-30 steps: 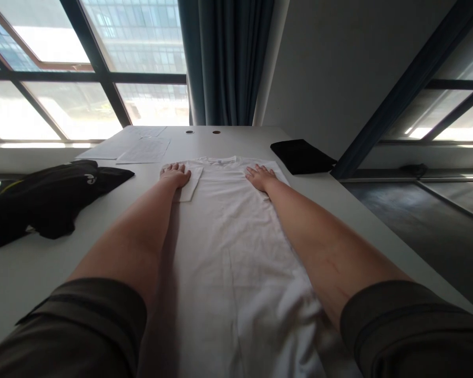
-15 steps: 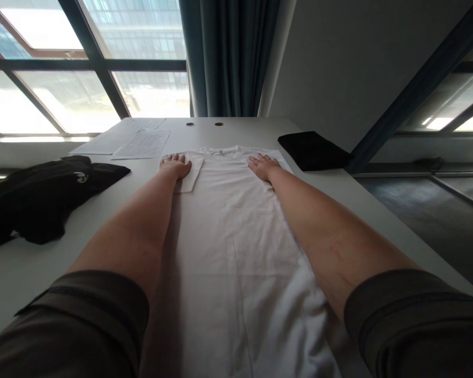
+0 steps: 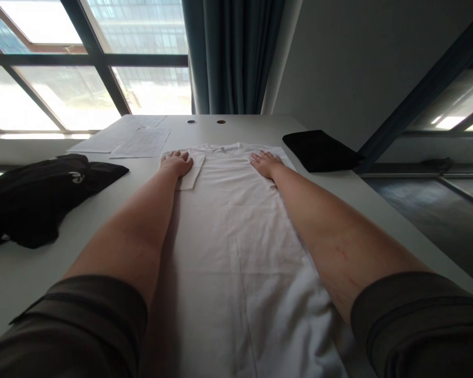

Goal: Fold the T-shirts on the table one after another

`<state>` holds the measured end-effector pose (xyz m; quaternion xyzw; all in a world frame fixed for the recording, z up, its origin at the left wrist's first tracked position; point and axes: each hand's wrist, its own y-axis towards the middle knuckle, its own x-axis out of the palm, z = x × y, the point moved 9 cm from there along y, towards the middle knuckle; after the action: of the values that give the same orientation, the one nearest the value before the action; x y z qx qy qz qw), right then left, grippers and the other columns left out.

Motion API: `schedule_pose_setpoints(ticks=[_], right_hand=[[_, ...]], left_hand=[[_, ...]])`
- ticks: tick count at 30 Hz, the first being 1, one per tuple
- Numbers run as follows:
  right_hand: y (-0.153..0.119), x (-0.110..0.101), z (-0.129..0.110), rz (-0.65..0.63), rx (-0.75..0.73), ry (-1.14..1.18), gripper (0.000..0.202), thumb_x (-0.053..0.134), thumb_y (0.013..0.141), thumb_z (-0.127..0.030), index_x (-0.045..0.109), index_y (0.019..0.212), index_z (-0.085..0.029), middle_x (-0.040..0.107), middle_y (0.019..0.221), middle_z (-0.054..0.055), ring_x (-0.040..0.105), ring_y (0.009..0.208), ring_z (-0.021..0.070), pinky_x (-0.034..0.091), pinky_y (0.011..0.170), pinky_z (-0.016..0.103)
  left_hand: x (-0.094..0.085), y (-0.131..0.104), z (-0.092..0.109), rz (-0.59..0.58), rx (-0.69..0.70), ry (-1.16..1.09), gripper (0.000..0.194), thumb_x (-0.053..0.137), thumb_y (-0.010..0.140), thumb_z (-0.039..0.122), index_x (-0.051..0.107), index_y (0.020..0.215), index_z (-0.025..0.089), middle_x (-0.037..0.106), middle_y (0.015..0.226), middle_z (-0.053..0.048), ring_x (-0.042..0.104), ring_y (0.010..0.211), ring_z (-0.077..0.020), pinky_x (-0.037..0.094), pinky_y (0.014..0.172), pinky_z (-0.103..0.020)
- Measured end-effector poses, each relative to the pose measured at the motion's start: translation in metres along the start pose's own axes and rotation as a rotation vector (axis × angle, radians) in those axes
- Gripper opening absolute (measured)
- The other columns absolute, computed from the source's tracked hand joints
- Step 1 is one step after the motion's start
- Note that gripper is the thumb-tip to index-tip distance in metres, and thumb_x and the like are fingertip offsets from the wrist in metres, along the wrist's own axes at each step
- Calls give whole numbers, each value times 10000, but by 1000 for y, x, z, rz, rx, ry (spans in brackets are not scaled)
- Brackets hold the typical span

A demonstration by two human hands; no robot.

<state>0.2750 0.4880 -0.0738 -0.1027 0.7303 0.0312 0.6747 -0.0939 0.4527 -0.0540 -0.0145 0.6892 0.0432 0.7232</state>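
A white T-shirt (image 3: 213, 231) lies spread over the table, its collar at the far end and its body running toward me. My left hand (image 3: 176, 163) rests flat, fingers spread, on the left sleeve, which is folded in over the shirt. On the right sleeve area, near the shoulder, my right hand (image 3: 266, 164) also lies flat with its fingers apart. Neither hand grips anything. The lower part of the shirt shows soft wrinkles, mostly on its right side.
The white table (image 3: 114, 210) also bears a black garment (image 3: 35, 197) at the left, paper sheets (image 3: 142, 143) at the back left and a folded black cloth (image 3: 319, 151) at the right. Behind are windows and a dark curtain (image 3: 230, 58).
The view has shifted slightly, so the black cloth appears a little further right. Both hands stay flat on the shirt at the same places.
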Motion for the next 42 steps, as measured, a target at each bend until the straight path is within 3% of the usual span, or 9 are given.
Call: schedule_pose_setpoints(ticks=[7, 10, 15, 26, 29, 33, 38, 42], right_hand=[[0, 0, 0, 0, 5, 12, 722, 207, 1034, -681, 179, 1695, -392, 65, 1775, 38, 102, 1632, 346, 109, 1294, 625], [1, 1, 0, 0, 4, 11, 720, 211, 1034, -683, 180, 1694, -397, 59, 1775, 34, 105, 1632, 342, 105, 1295, 620], [0, -1, 0, 2, 10, 20, 719, 219, 1032, -682, 184, 1692, -402, 61, 1775, 16, 108, 1631, 341, 111, 1300, 609], [-7, -5, -6, -12, 1, -1, 731, 213, 1027, -673, 187, 1696, -377, 67, 1773, -21, 106, 1629, 354, 109, 1289, 660], [2, -9, -14, -53, 8, -26, 744, 232, 1029, -661, 200, 1697, -337, 76, 1772, 19, 120, 1626, 357, 137, 1265, 706], [26, -11, -18, -55, 5, -15, 773, 242, 1033, -648, 253, 1690, -241, 147, 1758, 102, 170, 1617, 352, 177, 1278, 660], [52, -8, 6, 16, 108, -4, 748, 192, 1054, -602, 236, 1697, -223, 142, 1760, 95, 180, 1616, 336, 167, 1292, 622], [60, -4, 18, 25, 125, 0, 729, 193, 1057, -591, 232, 1701, -251, 158, 1757, 87, 173, 1612, 371, 164, 1275, 662]], left_hand=[[-8, -14, 16, 45, 209, 0, 621, 157, 1072, 543, 516, 1544, 358, 427, 1673, 17, 316, 1564, -253, 211, 1278, -524], [1, -16, 24, -40, 254, 34, 639, 186, 1077, 561, 421, 1619, 317, 327, 1724, -10, 222, 1605, -277, 218, 1283, -505], [11, -21, 37, -151, 231, 58, 743, 159, 1065, 632, 180, 1706, 258, 127, 1776, -87, 125, 1625, -346, 171, 1280, -601], [7, -27, 47, -166, 241, 12, 758, 165, 1054, 631, 176, 1708, 247, 103, 1779, -67, 92, 1631, -339, 114, 1286, -626], [8, -25, 47, -162, 243, 1, 754, 172, 1049, 641, 183, 1707, 273, 117, 1778, -58, 99, 1630, -343, 124, 1283, -629], [8, -24, 46, -145, 250, -20, 738, 183, 1048, 647, 195, 1703, 308, 130, 1777, -51, 103, 1630, -337, 120, 1285, -624], [9, -24, 46, -144, 250, -44, 744, 200, 1043, 659, 211, 1699, 308, 125, 1778, -41, 93, 1633, -328, 98, 1289, -628], [10, -22, 46, -143, 249, -36, 753, 195, 1040, 664, 215, 1698, 299, 128, 1777, -38, 101, 1633, -315, 108, 1293, -617]])
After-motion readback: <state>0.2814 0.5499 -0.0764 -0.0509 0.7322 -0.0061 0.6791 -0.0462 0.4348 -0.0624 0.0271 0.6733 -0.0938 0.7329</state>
